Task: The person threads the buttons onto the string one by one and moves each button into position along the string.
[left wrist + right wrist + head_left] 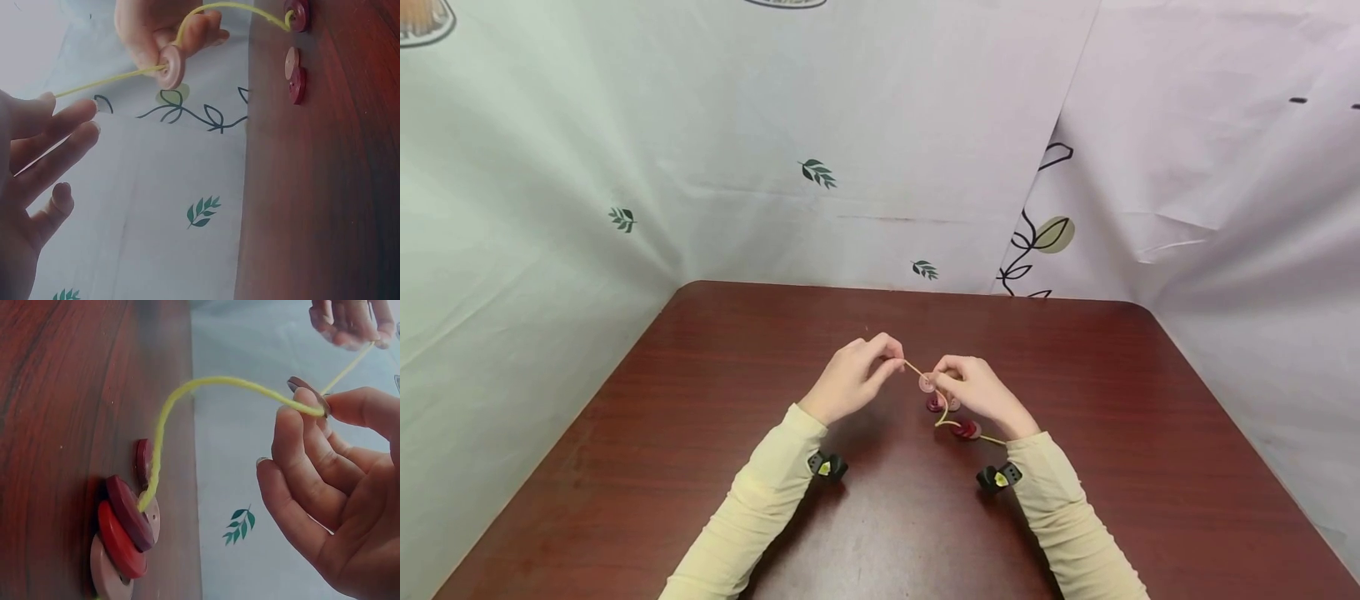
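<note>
Left hand [852, 379] pinches yellow cord [112, 80]; right hand [981, 388] pinches pink button [172, 70] threaded on it. Red button [120, 540] on tabletop [700, 417].

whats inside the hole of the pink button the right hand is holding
A yellow cord goes through the pink button, showing on both sides. The right hand covers part of its edge, and the stretch inside the hole itself cannot be seen.
</note>
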Demonstrator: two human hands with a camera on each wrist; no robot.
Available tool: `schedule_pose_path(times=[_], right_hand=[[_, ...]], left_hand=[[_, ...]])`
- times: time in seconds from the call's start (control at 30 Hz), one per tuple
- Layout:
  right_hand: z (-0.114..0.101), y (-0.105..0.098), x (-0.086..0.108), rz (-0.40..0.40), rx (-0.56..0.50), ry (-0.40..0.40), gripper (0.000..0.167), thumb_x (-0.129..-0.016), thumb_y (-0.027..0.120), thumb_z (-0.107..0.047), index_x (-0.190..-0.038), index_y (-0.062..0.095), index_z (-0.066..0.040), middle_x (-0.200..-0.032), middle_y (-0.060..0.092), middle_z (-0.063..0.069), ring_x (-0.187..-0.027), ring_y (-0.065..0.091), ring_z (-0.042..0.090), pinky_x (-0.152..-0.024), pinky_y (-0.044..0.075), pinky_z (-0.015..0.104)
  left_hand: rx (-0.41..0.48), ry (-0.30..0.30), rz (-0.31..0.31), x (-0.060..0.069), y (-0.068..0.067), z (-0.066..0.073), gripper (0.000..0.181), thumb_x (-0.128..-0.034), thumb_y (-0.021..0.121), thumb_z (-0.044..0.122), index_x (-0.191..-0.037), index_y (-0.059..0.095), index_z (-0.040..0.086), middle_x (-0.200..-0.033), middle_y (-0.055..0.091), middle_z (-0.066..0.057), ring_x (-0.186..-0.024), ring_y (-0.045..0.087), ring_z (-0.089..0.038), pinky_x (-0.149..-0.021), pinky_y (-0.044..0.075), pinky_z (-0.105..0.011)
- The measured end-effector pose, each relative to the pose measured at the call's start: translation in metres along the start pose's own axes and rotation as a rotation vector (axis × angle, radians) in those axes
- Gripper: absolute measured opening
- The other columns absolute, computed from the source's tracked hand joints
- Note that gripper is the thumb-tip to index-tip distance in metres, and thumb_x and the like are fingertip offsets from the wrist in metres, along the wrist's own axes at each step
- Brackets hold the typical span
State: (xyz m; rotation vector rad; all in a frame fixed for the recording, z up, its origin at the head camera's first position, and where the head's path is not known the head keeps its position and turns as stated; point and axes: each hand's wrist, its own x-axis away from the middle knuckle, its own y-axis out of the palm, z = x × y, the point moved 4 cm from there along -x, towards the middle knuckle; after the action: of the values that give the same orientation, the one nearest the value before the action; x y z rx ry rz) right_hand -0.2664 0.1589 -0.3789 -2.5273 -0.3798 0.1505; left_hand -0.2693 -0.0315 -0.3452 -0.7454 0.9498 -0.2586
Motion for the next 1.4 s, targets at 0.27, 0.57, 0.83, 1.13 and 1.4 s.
schedule_pose_path(times=[0.27, 0.57, 0.83, 1.13, 1.4], right_hand=[[0.002, -0.001, -0.001, -0.032, 0.085, -0.025, 0.016, -0.093, 0.058, -0.017, -0.083, 0.065, -0.006, -0.057, 0.055, -0.001, -0.056, 0.056, 0.017, -0.060, 0.051, 0.031], [0.005, -0.001, 0.000, -0.077, 0.172, -0.047, 0.015, -0.092, 0.059, -0.014, -0.079, 0.063, -0.007, -0.054, 0.051, -0.004, -0.051, 0.050, 0.009, -0.054, 0.041, 0.023], [0.011, -0.003, 0.001, -0.144, 0.211, -0.040, 0.015, -0.091, 0.059, -0.017, -0.081, 0.064, -0.008, -0.055, 0.050, -0.005, -0.052, 0.049, 0.008, -0.052, 0.040, 0.023], [0.020, -0.010, 0.004, -0.245, 0.237, -0.079, 0.015, -0.088, 0.060, -0.016, -0.077, 0.066, -0.007, -0.055, 0.052, -0.002, -0.051, 0.049, 0.007, -0.050, 0.037, 0.021], [0.027, -0.009, 0.006, -0.322, 0.257, -0.107, 0.017, -0.088, 0.055, -0.007, -0.072, 0.060, -0.002, -0.055, 0.048, -0.007, -0.051, 0.048, 0.006, -0.050, 0.041, 0.020]], left_hand=[[0.017, 0.015, 0.045, -0.001, -0.008, 0.001, 0.006, -0.0931, 0.063, 0.012, -0.092, 0.057, 0.013, -0.076, 0.070, 0.002, -0.068, 0.054, -0.010, -0.066, 0.041, -0.027], [0.031, 0.032, 0.098, -0.002, -0.016, -0.001, 0.008, -0.0925, 0.064, 0.010, -0.093, 0.057, 0.013, -0.071, 0.065, 0.004, -0.065, 0.050, -0.007, -0.064, 0.039, -0.025], [0.044, 0.027, 0.096, -0.001, -0.021, -0.005, 0.008, -0.0920, 0.064, 0.009, -0.092, 0.057, 0.013, -0.070, 0.064, 0.003, -0.065, 0.049, -0.007, -0.064, 0.039, -0.025], [0.098, 0.028, 0.103, 0.000, -0.029, -0.007, 0.009, -0.0916, 0.064, 0.007, -0.091, 0.057, 0.013, -0.067, 0.062, 0.002, -0.065, 0.049, -0.007, -0.061, 0.042, -0.030], [0.123, 0.028, 0.117, 0.001, -0.033, -0.008, 0.008, -0.0920, 0.063, 0.008, -0.091, 0.058, 0.013, -0.064, 0.060, 0.002, -0.064, 0.048, -0.006, -0.061, 0.042, -0.030]])
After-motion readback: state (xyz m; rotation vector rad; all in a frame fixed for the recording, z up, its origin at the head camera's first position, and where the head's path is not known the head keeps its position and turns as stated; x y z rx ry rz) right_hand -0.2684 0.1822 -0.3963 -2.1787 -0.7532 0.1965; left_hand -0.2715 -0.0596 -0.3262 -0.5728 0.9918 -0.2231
